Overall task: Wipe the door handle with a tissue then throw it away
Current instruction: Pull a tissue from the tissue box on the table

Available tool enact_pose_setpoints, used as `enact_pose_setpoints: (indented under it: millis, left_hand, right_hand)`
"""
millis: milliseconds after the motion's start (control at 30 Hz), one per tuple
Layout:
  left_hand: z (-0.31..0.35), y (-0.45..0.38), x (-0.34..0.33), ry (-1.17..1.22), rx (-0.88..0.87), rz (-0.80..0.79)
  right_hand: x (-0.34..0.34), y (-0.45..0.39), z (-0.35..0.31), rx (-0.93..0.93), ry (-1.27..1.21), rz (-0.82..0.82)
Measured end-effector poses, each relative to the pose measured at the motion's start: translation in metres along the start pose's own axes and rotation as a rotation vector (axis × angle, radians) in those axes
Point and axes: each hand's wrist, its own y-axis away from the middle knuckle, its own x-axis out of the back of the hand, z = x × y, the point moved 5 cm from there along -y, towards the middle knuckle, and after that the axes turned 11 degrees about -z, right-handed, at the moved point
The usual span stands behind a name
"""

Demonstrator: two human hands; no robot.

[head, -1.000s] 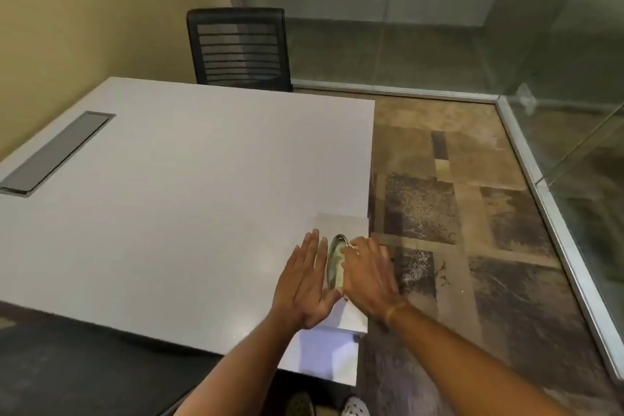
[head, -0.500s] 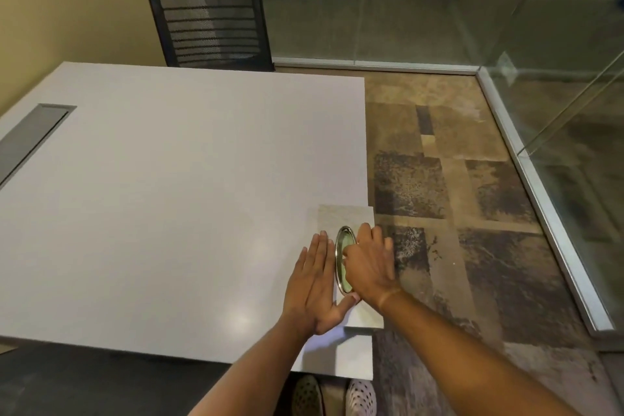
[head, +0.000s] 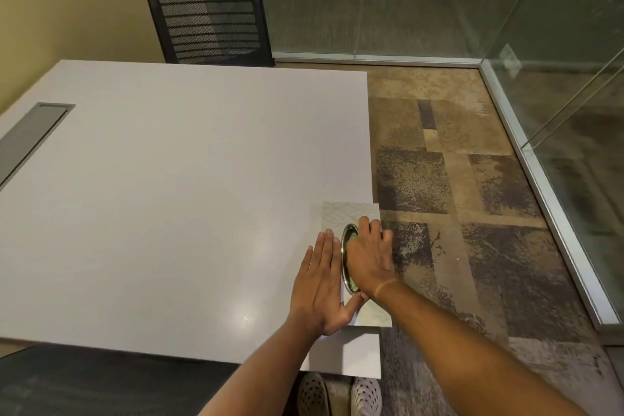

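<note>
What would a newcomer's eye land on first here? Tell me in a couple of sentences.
Two bare hands at the white table's near right corner: the left hand lies flat, and the right hand reaches into the oval opening of a tissue box. Behind the table stands a black mesh chair.

Right hand [head: 369, 255] covers most of the tissue box [head: 351, 214] opening; whether its fingers pinch a tissue cannot be told. Worktop [head: 169, 196] cut off at left edge. Both forearms and 2 shoes [head: 337, 395] cut off at bottom edge.
</note>
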Motion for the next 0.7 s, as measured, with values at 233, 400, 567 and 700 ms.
enact_pose_setpoints:
  millis: [233, 400, 567, 700]
  left_hand:
    - [0.000, 0.000, 0.000, 0.008, -0.008, 0.014]
    - [-0.001, 0.000, -0.002, -0.009, -0.003, 0.001]
    - [-0.002, 0.001, -0.001, -0.016, 0.000, 0.015]
    - [-0.001, 0.001, 0.000, -0.025, 0.001, 0.009]
  right_hand:
    - [-0.002, 0.004, 0.011, 0.044, -0.104, 0.016]
    - [0.007, 0.013, 0.027, 0.070, -0.270, 0.041]
    - [0.012, 0.022, 0.040, 0.158, -0.451, 0.052]
    - [0.013, 0.023, 0.047, 0.180, -0.544, 0.059]
